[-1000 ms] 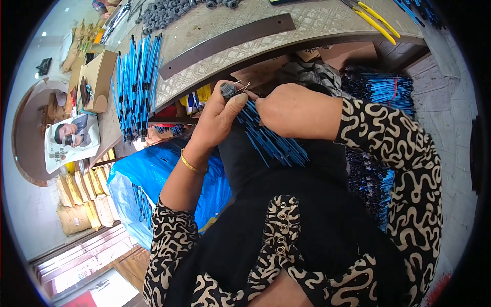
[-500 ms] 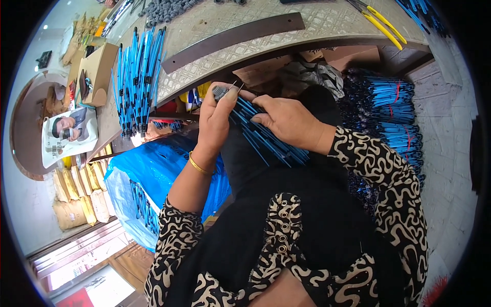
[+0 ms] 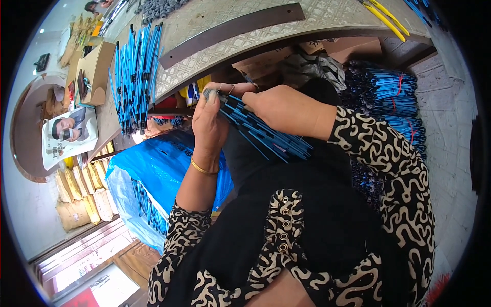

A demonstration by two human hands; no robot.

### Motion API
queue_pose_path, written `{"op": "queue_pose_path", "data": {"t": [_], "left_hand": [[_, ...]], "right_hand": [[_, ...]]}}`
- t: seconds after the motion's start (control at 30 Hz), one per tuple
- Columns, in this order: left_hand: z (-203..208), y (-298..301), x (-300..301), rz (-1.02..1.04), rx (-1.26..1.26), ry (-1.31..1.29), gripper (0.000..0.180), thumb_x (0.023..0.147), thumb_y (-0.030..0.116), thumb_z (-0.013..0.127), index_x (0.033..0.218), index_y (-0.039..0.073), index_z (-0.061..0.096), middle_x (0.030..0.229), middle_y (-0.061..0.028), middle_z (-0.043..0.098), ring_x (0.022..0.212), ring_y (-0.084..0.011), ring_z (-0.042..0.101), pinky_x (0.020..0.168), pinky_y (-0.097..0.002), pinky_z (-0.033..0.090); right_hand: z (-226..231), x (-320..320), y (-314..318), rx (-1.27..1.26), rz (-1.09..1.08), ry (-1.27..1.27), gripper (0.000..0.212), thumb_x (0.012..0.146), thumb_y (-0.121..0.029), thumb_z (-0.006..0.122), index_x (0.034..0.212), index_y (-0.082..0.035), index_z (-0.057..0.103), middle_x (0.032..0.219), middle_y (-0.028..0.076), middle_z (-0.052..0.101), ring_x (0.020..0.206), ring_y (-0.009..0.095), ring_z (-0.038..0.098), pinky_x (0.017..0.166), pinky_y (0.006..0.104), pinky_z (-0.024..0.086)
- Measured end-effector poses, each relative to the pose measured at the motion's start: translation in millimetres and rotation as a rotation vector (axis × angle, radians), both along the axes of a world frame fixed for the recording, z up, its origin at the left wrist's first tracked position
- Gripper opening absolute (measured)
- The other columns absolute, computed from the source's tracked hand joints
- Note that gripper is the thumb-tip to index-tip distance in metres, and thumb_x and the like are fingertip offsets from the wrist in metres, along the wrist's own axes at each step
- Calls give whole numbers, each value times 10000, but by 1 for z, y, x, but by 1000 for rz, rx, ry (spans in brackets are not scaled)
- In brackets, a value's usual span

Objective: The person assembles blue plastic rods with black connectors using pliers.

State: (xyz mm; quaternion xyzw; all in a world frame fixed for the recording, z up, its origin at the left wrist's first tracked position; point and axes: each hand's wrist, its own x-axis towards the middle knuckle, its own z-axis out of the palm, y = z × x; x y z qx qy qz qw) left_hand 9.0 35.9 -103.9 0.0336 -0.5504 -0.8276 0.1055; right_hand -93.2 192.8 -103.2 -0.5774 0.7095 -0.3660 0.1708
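My left hand, with a gold bangle at the wrist, is closed near the table edge. Its thumb presses small grey pieces against the fingers. From beside that grip a bundle of thin blue rods with dark ends slopes down to the right over my black-clad lap. My right hand lies across the upper part of the bundle with curled fingers. Its fingertips point toward the left hand and are mostly hidden, so I cannot make out what they pinch. A thin dark strand or wire shows between the hands.
Ahead is a patterned table bearing a dark metal bar, yellow-handled shears, grey pieces and blue rods. Tied rod bundles are stacked at right. A blue plastic bag stands at left.
Both hands have shifted slightly left. My right hand has turned so its back faces up and its thumb is less visible. Less of the grey pieces shows at my left thumb.
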Motion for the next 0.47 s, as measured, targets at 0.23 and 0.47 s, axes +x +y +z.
{"op": "queue_pose_path", "data": {"t": [0.23, 0.47], "left_hand": [[9, 4, -1, 20, 7, -93, 242, 923, 209, 434, 1055, 7, 456, 1089, -238, 566, 1005, -286, 556, 916, -346, 408], [13, 11, 7, 123, -238, -200, 289, 896, 257, 534, 1065, 40, 448, 1096, -243, 568, 1016, -283, 555, 960, -370, 381]], "right_hand": [[-11, 15, -2, -179, -103, 407, 150, 779, -87, 494, 874, 29, 501, 637, 125, 576, 595, 242, 625, 521, 304, 499], [-10, 18, 0, -132, -43, 392, 305, 748, -61, 500, 1020, 73, 464, 711, 115, 566, 657, 231, 601, 573, 309, 489]]}}
